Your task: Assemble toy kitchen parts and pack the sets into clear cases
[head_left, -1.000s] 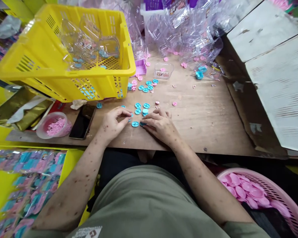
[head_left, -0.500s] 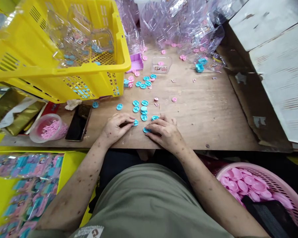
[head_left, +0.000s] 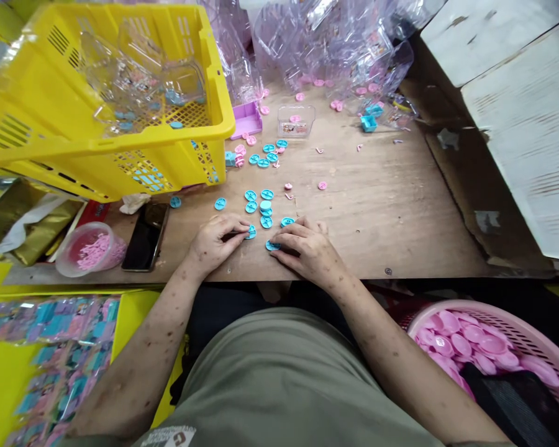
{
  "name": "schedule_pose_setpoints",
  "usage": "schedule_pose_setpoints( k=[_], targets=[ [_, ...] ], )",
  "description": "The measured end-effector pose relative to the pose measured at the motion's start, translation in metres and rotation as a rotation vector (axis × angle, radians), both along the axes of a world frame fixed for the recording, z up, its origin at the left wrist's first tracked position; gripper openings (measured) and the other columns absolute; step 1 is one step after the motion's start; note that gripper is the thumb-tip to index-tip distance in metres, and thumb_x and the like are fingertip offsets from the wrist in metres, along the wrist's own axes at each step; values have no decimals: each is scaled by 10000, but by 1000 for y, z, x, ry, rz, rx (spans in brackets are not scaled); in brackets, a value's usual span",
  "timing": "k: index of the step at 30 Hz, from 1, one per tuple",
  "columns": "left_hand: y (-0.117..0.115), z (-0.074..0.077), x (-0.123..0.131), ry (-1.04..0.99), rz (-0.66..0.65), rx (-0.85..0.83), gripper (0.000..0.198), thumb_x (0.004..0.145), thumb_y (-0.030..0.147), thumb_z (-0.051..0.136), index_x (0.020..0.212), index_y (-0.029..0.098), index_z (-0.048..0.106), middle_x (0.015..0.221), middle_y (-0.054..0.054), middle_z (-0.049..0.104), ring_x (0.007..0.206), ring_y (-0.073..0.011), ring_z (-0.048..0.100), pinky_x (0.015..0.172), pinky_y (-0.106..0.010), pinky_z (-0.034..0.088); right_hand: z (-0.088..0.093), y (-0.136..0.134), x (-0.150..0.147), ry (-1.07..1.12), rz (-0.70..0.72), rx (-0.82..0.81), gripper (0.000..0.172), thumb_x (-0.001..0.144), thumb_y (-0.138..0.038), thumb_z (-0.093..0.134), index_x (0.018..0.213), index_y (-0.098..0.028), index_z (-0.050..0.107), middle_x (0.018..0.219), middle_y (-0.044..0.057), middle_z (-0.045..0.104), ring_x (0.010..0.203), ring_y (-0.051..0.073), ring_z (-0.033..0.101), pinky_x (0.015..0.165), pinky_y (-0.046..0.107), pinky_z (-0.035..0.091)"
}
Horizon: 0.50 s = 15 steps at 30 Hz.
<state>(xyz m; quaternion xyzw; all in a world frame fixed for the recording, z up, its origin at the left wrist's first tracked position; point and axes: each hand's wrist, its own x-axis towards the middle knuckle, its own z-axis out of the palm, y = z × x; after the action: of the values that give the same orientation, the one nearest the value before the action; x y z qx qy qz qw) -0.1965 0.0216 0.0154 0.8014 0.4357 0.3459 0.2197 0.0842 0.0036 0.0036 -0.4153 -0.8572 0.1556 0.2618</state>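
Both hands rest on the front part of a wooden table [head_left: 382, 205]. My left hand [head_left: 217, 239] has its fingers pinched together on a small blue plastic disc [head_left: 250, 232]. My right hand [head_left: 305, 248] lies palm down, its fingertips pressed on another blue disc [head_left: 272, 246]. Just beyond the fingers lie several more loose blue discs [head_left: 259, 202]. A further cluster of blue discs [head_left: 265, 156] and a few small pink pieces [head_left: 322, 185] lie farther back.
A yellow crate [head_left: 121, 130] holding clear plastic cases stands at the left. A black phone [head_left: 145, 236] and a cup of pink bits [head_left: 90, 248] lie left of my hands. Clear cases [head_left: 335, 49] pile at the back. A pink basket [head_left: 522, 338] of pink discs sits low right.
The view has shifted, so the table sits a little higher in frame. Both hands have slid slightly toward the front edge, each keeping its blue disc.
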Motion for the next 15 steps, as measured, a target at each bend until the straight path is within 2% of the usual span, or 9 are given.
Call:
schedule_pose_setpoints(
  k=[3,8,15],
  targets=[
    [-2,2,-5,113,-47,82,170,1102,341,696,1019,240,804,1154,-84,874,1071,-229,828,1045,-433,641,-1,0,0,0,-2,8,153,1110,-404,778,1193,-288,832,1246,51,844,1173,308,668,924,460,348],
    [-13,5,-15,306,-110,161,219,1134,319,649,1260,277,824,1337,-94,844,1241,-246,809,1125,-451,648,0,0,0,17,15,0,155,1114,-400,774,1188,-274,825,1235,45,843,1169,294,680,914,459,352],
    [-12,-1,-27,358,-217,312,297,1133,252,662,1410,275,769,1385,-97,826,1262,-233,809,1147,-418,653,0,0,0,19,18,-17,163,1118,-404,766,1200,-274,821,1247,54,840,1164,281,690,907,461,357]
  ],
)
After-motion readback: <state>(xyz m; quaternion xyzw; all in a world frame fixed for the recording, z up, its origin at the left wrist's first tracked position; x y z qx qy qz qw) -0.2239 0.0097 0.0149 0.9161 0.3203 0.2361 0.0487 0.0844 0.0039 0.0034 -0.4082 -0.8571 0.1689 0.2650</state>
